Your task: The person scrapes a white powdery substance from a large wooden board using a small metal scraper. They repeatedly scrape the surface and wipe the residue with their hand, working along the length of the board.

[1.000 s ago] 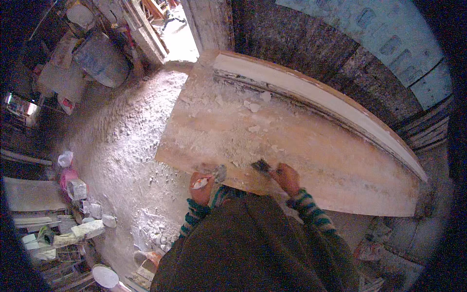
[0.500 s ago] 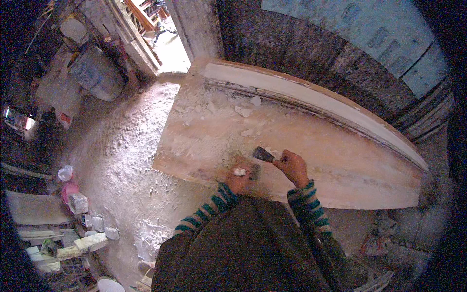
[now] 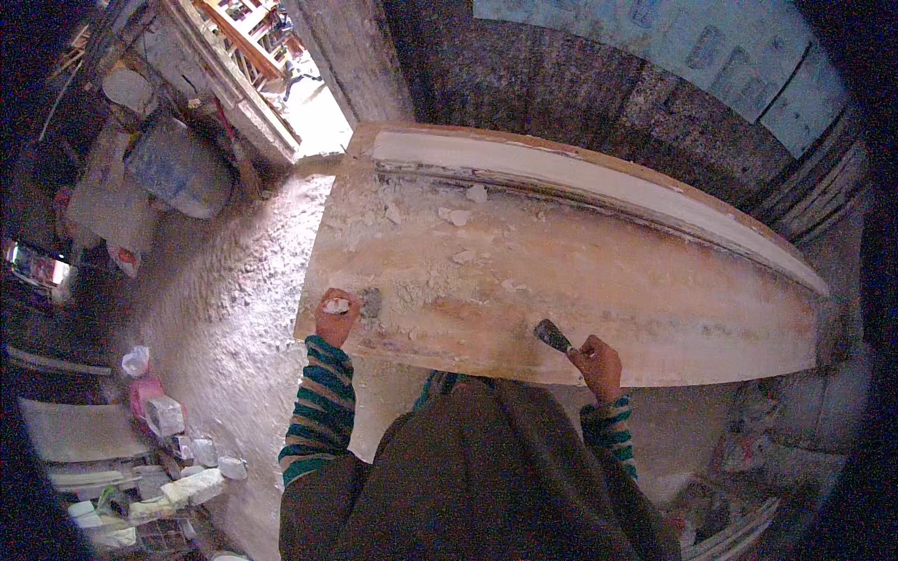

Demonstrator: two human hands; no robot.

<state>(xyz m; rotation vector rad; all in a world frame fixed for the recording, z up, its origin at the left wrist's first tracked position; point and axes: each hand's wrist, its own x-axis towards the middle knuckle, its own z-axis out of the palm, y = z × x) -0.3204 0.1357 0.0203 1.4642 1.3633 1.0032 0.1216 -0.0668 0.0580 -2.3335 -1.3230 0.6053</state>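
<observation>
My right hand (image 3: 599, 367) is closed around the handle of a putty knife (image 3: 553, 335). Its dark, flat blade points left and away, over the near middle of a dusty wooden workbench (image 3: 645, 299). At the bench's left end my left hand (image 3: 335, 327) is closed on a scraper (image 3: 371, 303), whose grey blade sticks out to the right. Something white (image 3: 336, 306) shows at the top of that fist; whether it is a handle or a lump of plaster I cannot tell. Pale crumbs and flakes (image 3: 456, 216) lie scattered across the bench's left half.
A long white moulding (image 3: 524, 157) runs along the bench's far edge. Beyond the left end is a white-spattered floor (image 3: 224, 271), with a bluish barrel (image 3: 181, 166) by a bright doorway (image 3: 318, 112). White containers and bags (image 3: 165, 415) sit at the lower left.
My left hand has swung left with the scraper, from the near middle to the bench's left end. The right hand has shifted right and a little nearer, still holding the putty knife.
</observation>
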